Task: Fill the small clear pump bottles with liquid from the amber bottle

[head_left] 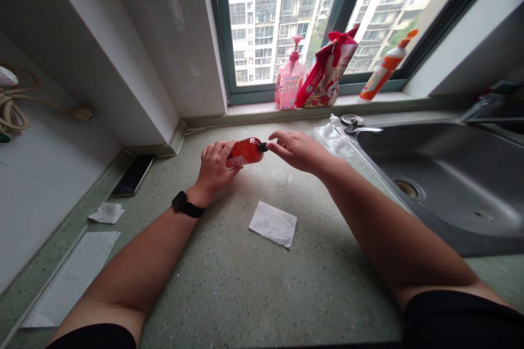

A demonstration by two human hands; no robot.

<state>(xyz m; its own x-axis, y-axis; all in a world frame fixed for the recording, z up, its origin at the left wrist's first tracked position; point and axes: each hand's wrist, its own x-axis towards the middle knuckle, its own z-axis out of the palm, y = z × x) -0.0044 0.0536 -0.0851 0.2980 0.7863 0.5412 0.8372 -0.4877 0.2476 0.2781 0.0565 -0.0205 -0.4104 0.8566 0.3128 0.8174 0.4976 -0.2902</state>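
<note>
Head view: a person's left hand point(213, 166) wraps its fingers around a red plastic bottle point(244, 152), held over the speckled worktop point(262, 294). The right hand point(301, 151) reaches in, fingers point(276, 144) loosely narrowed, apparently just short of the black cap point(263, 147).

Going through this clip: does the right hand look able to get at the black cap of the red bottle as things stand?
Very likely yes. The right hand is empty, its fingertips just beside the black cap, nothing between. The left hand grips the body of the red bottle, leaving the cap free.
</note>
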